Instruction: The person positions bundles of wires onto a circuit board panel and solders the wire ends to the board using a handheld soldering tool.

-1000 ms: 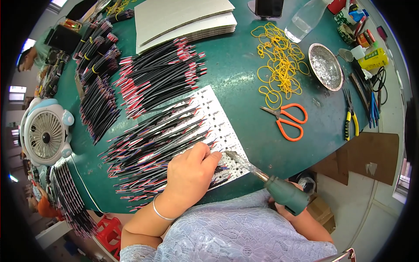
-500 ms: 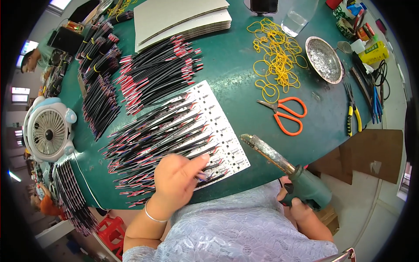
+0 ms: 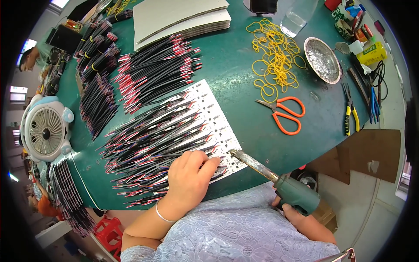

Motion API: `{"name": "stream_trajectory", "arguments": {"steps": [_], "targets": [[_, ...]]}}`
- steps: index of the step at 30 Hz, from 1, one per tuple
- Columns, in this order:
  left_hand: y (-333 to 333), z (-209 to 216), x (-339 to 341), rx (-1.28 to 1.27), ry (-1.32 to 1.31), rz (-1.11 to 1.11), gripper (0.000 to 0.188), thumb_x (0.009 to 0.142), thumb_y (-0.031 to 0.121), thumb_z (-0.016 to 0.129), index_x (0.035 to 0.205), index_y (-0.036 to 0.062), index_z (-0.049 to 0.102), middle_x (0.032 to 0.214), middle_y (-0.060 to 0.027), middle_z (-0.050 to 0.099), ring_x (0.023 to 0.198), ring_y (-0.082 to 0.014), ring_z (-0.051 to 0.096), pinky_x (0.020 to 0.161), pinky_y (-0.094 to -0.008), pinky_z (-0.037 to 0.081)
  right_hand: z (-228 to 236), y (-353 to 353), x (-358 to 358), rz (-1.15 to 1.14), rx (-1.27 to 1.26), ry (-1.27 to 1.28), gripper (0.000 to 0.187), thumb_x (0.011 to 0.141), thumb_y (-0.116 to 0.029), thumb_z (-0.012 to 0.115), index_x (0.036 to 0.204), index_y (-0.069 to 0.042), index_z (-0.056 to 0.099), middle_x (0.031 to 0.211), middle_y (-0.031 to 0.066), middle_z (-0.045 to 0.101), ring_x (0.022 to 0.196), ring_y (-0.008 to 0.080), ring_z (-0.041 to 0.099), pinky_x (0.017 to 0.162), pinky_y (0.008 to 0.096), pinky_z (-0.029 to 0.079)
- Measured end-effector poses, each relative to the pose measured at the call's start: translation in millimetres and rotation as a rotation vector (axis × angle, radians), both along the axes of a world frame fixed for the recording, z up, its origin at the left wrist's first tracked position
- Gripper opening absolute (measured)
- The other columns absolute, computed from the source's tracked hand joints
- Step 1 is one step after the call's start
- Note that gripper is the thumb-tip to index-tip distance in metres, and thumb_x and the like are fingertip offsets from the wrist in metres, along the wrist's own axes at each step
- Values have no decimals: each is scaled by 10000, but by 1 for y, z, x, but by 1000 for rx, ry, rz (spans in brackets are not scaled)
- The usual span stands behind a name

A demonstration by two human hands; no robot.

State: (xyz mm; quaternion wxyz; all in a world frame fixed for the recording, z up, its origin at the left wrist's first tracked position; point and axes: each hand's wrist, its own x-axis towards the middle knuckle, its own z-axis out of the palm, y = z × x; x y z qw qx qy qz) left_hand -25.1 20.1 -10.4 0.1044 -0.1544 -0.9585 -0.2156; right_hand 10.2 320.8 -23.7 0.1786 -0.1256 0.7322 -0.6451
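A white circuit board sheet (image 3: 218,126) lies on the green table, with rows of thin black cables (image 3: 148,150) stretched leftward from it, their red, white and blue ends bared. My left hand (image 3: 190,174) is closed over the lower rows, thumb and fingertips pinched on a cable end at the board. In my right hand (image 3: 293,214) is a green pistol-grip soldering gun (image 3: 297,192) with a long, stained metal barrel. Its tip is close to the board's right edge, near my left fingertips. The fingers on the grip are partly hidden by the tool.
Orange-handled scissors (image 3: 286,115), yellow rubber bands (image 3: 275,56) and a metal bowl (image 3: 323,61) of silvery flakes lie beyond. Pliers (image 3: 349,111) are at the right. More cable bundles (image 3: 157,70), cardboard sheets (image 3: 179,17) and a fan (image 3: 46,131) stand left. Another person (image 3: 32,59) is far left.
The soldering gun has moved left and slightly down, bringing its tip to the board's edge. My left hand has shifted right, and its fingers have come down onto the cable ends.
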Motion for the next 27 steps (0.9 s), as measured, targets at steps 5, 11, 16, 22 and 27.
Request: {"name": "stream_trajectory", "arguments": {"steps": [5, 11, 16, 22, 27], "targets": [[3, -2, 0, 29, -26, 17, 326, 629, -36, 676, 927, 95, 694, 841, -50, 553, 720, -240, 574, 594, -351, 479, 0, -5, 0, -26, 17, 14, 205, 815, -23, 615, 1016, 5, 648, 851, 117, 676, 650, 202, 680, 603, 316, 538], [2, -1, -1, 67, -110, 23, 342, 616, -52, 696, 932, 78, 691, 844, -55, 563, 700, -237, 592, 580, -345, 493, -1, -5, -2, 21, 115, 92, 172, 766, -3, 643, 932, -30, 676, 790, 88, 680, 671, 267, 660, 616, 357, 511], [1, -2, -2, 97, -115, 21, 338, 619, -64, 705, 930, 68, 690, 833, -59, 563, 681, -231, 596, 569, -341, 498, -12, 7, 3, 171, 166, 170, 408, 894, -136, 623, 1231, 70, 520, 1026, 172, 647, 747, 221, 654, 725, 346, 522], [1, -1, -3, 118, -151, 20, 329, 626, -71, 701, 929, 57, 687, 830, -60, 563, 665, -227, 597, 566, -334, 503, -12, 5, 7, 160, 291, 238, 368, 889, -109, 612, 1208, 60, 537, 975, 165, 656, 759, 219, 652, 727, 348, 511], [1, -1, -6, 119, -135, 3, 331, 624, -77, 699, 927, 54, 683, 822, -57, 559, 655, -218, 600, 556, -331, 504, 5, -9, -10, 165, 393, 393, 262, 844, -84, 624, 1090, 7, 623, 897, 114, 674, 764, 241, 652, 727, 360, 497]]}}
